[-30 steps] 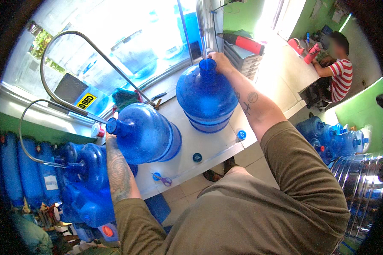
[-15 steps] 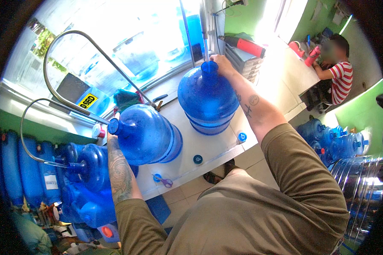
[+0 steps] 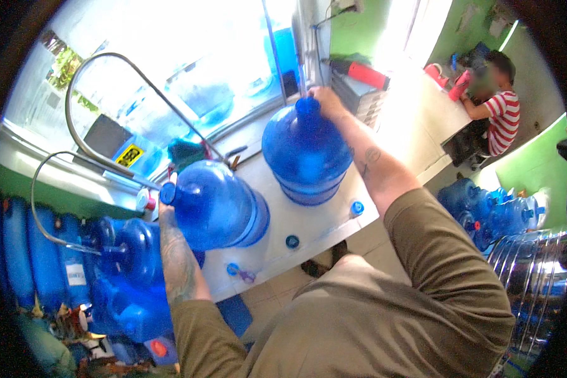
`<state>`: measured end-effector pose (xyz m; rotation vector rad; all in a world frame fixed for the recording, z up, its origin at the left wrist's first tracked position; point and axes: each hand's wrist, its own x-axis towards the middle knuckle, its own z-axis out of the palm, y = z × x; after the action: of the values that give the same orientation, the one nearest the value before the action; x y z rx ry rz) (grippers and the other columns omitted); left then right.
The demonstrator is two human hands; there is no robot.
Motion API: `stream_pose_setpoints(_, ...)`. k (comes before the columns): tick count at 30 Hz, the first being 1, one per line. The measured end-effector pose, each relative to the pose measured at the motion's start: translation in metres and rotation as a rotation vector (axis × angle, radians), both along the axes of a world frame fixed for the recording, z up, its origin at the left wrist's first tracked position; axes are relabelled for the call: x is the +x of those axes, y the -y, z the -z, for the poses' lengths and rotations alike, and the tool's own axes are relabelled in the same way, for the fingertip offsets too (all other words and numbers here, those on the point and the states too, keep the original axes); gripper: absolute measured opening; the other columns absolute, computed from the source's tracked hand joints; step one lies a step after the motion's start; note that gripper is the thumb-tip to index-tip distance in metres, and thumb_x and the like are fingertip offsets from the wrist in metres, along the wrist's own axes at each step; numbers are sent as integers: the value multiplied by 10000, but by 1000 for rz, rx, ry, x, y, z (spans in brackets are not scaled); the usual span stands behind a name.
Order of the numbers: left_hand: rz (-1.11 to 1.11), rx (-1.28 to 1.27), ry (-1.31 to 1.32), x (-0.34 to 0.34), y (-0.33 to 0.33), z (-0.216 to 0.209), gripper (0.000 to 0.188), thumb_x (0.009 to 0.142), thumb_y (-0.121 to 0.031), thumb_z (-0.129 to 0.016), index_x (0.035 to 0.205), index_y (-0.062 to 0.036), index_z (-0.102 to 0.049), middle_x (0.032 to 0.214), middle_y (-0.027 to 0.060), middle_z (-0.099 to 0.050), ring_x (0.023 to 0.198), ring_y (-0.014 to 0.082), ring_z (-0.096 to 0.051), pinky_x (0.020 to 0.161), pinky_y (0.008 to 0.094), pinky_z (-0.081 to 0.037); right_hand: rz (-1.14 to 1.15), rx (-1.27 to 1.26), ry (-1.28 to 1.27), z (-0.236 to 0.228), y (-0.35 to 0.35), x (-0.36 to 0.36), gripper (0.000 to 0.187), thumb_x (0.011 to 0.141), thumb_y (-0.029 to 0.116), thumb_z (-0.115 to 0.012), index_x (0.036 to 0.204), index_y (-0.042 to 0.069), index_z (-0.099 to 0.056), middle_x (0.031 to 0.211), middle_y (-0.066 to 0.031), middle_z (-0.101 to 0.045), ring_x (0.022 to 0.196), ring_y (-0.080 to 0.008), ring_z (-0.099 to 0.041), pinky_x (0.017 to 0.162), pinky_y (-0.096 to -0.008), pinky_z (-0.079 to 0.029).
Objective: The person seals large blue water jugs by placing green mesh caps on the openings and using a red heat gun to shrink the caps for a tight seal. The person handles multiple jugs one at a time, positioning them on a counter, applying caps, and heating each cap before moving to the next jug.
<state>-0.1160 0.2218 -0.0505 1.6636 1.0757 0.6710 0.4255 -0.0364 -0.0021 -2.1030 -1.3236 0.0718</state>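
Two large blue water jugs stand on the white counter [image 3: 277, 233]. The left jug [image 3: 214, 205] has its neck toward the window side, with a filling tube running to its mouth. My left hand [image 3: 165, 206] is closed around that neck from behind, its fingers mostly hidden. The right jug [image 3: 305, 157] stands more upright, and a thin clear tube comes down to its mouth. My right hand [image 3: 324, 102] grips this jug at the neck; its fingertips are partly hidden by the tube and glare.
A blue cap [image 3: 292, 241], a small blue-topped item [image 3: 357, 208] and purple-handled scissors [image 3: 247, 276] lie along the counter's near edge. A curved metal hose [image 3: 69, 94] arches at left above more blue jugs [image 3: 132, 252]. A person in a striped shirt [image 3: 503, 120] sits at right.
The view has shifted slightly, and everything sits a little differently in it. Both hands keep their places at the jug necks.
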Motion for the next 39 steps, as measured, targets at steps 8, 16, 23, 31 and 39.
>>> stream_pose_setpoints(8,1,-36,44,6,3,2,269,973,-221,-570,1123,-20,-667,996,85,-699,920,187,-666,833,342,-528,109,-15,-89,-21,9,-17,432,939,454,-547,960,79,-760,983,-233,-714,952,-402,-692,881,-495,-541)
stream_pose_setpoints(16,18,-6,104,9,-14,11,264,976,-215,-570,1123,-17,-664,985,82,-700,909,182,-667,828,336,-529,137,-45,-152,-29,8,-22,402,929,439,-549,921,93,-753,960,-214,-723,953,-387,-693,907,-481,-529)
stream_pose_setpoints(23,-337,430,243,-20,29,-64,390,1004,-286,-524,1263,-8,-612,1174,107,-622,1102,194,-579,974,349,-458,89,407,-303,-22,46,-24,352,928,349,-592,1101,65,-709,1031,-202,-718,1020,-379,-678,897,-436,-522)
stream_pose_setpoints(31,-527,1526,-147,-27,183,-352,425,1073,-250,-376,1263,45,-616,1246,177,-648,1173,303,-599,1069,427,-438,352,143,-516,27,245,50,333,983,327,-604,1180,70,-683,1082,-98,-734,1009,-192,-683,914,-352,-515)
stream_pose_setpoints(39,520,1586,-322,233,300,-473,372,874,-67,-679,1238,-44,-610,1265,155,-627,1198,339,-579,1048,436,-442,186,426,-403,-67,246,170,332,1018,246,-552,1217,0,-653,1073,-109,-728,992,-188,-693,881,-327,-535)
